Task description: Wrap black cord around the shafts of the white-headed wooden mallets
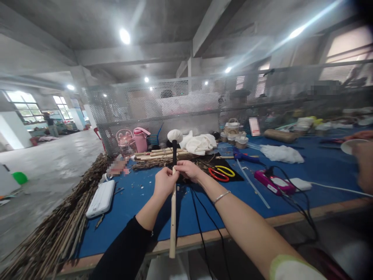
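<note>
A pale wooden stick point(173, 221) points away from me over the blue table, its lower end reaching past the front edge. Its far part has a black covering point(175, 153), topped by a round white bundle point(175, 135). My left hand point(165, 181) is closed around the stick just below the black part. Beside it, my right hand point(187, 171) pinches the stick where black meets wood; its fingertips partly hide the spot. Scissors with red and yellow handles point(219, 175) lie right of my hands on a black sheet. Behind are a bundle of sticks point(159, 155) and white cloth point(199, 143).
Dry stalks point(67, 210) line the table's left side, near a white power bank point(101, 199). To the right lie a blue glue gun point(244, 156), a magenta device point(274, 182) with cables, and white fluff point(282, 153). Another person's blurred hand point(365, 167) is at far right.
</note>
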{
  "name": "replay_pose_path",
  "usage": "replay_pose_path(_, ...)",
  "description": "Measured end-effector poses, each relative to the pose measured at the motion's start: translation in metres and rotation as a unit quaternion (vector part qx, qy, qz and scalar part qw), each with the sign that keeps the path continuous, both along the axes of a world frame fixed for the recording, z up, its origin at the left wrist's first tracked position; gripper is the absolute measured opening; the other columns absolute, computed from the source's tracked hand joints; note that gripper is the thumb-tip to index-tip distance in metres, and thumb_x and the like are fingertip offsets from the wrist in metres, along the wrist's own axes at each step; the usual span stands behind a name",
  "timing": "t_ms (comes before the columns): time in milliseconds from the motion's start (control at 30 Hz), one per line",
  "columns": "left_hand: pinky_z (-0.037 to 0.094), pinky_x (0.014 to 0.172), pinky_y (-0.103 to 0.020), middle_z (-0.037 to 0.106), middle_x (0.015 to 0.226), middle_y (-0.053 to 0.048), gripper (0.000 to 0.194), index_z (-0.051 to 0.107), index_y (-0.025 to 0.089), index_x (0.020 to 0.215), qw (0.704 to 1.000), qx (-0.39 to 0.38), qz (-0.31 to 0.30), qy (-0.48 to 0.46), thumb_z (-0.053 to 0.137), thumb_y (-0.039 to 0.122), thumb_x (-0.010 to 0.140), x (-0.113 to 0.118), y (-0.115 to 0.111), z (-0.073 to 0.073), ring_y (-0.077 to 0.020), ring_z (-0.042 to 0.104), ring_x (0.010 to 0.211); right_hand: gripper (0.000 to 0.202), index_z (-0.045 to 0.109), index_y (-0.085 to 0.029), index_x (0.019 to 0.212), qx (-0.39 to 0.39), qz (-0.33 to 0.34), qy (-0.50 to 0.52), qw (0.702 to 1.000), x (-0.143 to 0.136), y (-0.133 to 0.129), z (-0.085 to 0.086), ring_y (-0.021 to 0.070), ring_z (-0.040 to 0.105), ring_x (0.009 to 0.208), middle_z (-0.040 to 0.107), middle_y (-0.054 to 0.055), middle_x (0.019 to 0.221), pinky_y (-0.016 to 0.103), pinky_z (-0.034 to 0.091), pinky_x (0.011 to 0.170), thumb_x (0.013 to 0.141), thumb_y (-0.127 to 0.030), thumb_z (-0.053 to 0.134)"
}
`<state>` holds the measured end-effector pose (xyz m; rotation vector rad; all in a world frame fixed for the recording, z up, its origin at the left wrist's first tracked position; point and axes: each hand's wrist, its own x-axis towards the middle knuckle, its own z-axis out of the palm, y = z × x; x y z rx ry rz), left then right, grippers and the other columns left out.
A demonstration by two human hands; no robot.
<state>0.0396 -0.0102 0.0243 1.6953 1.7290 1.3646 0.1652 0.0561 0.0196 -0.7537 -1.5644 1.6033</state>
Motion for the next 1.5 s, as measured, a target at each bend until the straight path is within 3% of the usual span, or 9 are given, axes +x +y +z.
replay_pose_path(267, 0.033, 0.044, -0.019, 0.055, 0.050, 0.001, 0.031, 0.052, 0.016, 0.063, 0.993, 0.028, -0.099, -0.063, 0.051, 0.044, 0.076, 0.000, 0.001, -0.003, -0.0087, 0.046, 0.043, 0.031, 0.056, -0.013, 0.083, -0.027, 0.061, 0.076, 0.995, 0.007, 0.001, 0.002, 0.0018, 0.018, 0.034, 0.031, -0.010, 0.044, 0.018, 0.008, 0.032, 0.068, -0.038, 0.069)
replay_pose_path(467, 0.035, 0.037, -0.021, 0.054, 0.052, 0.002, 0.036, 0.052, 0.017, 0.080, 0.954, -0.087, -0.217, -0.189, 0.038, 0.050, 0.081, 0.004, 0.003, -0.006, -0.0110, 0.049, 0.036, 0.031, 0.054, -0.013, 0.077, -0.031, 0.055, 0.086, 0.994, 0.009, 0.004, 0.002, 0.0014, 0.024, 0.035, 0.043, -0.007, 0.048, 0.017, 0.008, 0.033, 0.065, -0.036, 0.071)
replay_pose_path(533, 0.035, 0.038, -0.021, 0.055, 0.053, 0.002, 0.036, 0.052, 0.017, 0.080, 0.961, -0.093, -0.196, -0.174, 0.040, 0.050, 0.080, 0.004, 0.003, -0.008, -0.0103, 0.048, 0.037, 0.029, 0.051, -0.013, 0.070, -0.021, 0.041, 0.064, 0.997, 0.007, 0.005, 0.000, 0.0011, 0.023, 0.033, 0.043, -0.007, 0.047, 0.018, 0.007, 0.033, 0.065, -0.034, 0.070)
replay_pose_path(667, 0.035, 0.046, -0.019, 0.054, 0.054, 0.004, 0.027, 0.051, 0.017, 0.076, 0.995, 0.010, -0.067, -0.071, 0.062, 0.041, 0.068, 0.004, 0.003, -0.012, -0.0084, 0.047, 0.045, 0.027, 0.052, -0.013, 0.067, -0.016, 0.017, 0.020, 1.000, 0.003, 0.004, -0.001, 0.0012, 0.021, 0.031, 0.040, -0.008, 0.043, 0.019, 0.007, 0.033, 0.066, -0.034, 0.068)
replay_pose_path(733, 0.035, 0.049, -0.019, 0.054, 0.055, 0.004, 0.025, 0.052, 0.017, 0.076, 0.997, 0.035, -0.048, -0.049, 0.065, 0.035, 0.065, 0.003, 0.003, -0.012, -0.0085, 0.047, 0.049, 0.027, 0.053, -0.012, 0.068, -0.014, 0.013, 0.010, 1.000, 0.001, 0.003, 0.000, 0.0014, 0.024, 0.032, 0.044, -0.006, 0.045, 0.019, 0.008, 0.033, 0.065, -0.034, 0.069)
replay_pose_path(1033, 0.035, 0.049, -0.020, 0.057, 0.055, 0.000, 0.024, 0.059, 0.014, 0.075, 0.994, 0.025, -0.071, -0.077, 0.055, 0.038, 0.075, 0.003, 0.001, -0.007, -0.0100, 0.048, 0.049, 0.029, 0.053, -0.014, 0.072, 0.010, 0.026, 0.021, 0.999, 0.003, 0.006, -0.005, 0.0016, 0.020, 0.031, 0.034, -0.010, 0.042, 0.019, 0.008, 0.032, 0.070, -0.039, 0.067)
replay_pose_path(1333, 0.034, 0.036, -0.021, 0.048, 0.042, 0.003, 0.039, 0.050, 0.016, 0.069, 0.957, -0.084, -0.196, -0.199, 0.035, 0.049, 0.084, 0.007, 0.004, -0.010, -0.0092, 0.042, 0.032, 0.031, 0.052, -0.013, 0.070, 0.003, 0.041, 0.054, 0.998, 0.006, 0.003, 0.000, 0.0015, 0.018, 0.031, 0.036, -0.010, 0.040, 0.019, 0.007, 0.032, 0.068, -0.040, 0.067)
replay_pose_path(1400, 0.034, 0.036, -0.020, 0.051, 0.046, 0.002, 0.037, 0.051, 0.016, 0.073, 0.960, -0.091, -0.186, -0.191, 0.037, 0.048, 0.083, 0.007, 0.004, -0.012, -0.0090, 0.044, 0.032, 0.031, 0.051, -0.013, 0.066, 0.011, 0.019, 0.037, 0.999, 0.004, 0.003, 0.000, 0.0013, 0.021, 0.031, 0.042, -0.007, 0.042, 0.020, 0.007, 0.032, 0.066, -0.039, 0.068)
replay_pose_path(1500, 0.035, 0.039, -0.019, 0.057, 0.057, 0.002, 0.026, 0.051, 0.017, 0.084, 0.983, -0.032, -0.108, -0.147, 0.053, 0.042, 0.076, 0.005, 0.004, -0.014, -0.0075, 0.047, 0.036, 0.030, 0.051, -0.013, 0.063, 0.014, -0.006, 0.022, 1.000, 0.000, 0.002, 0.000, 0.0020, 0.027, 0.033, 0.044, -0.006, 0.042, 0.019, 0.012, 0.034, 0.063, -0.036, 0.070)
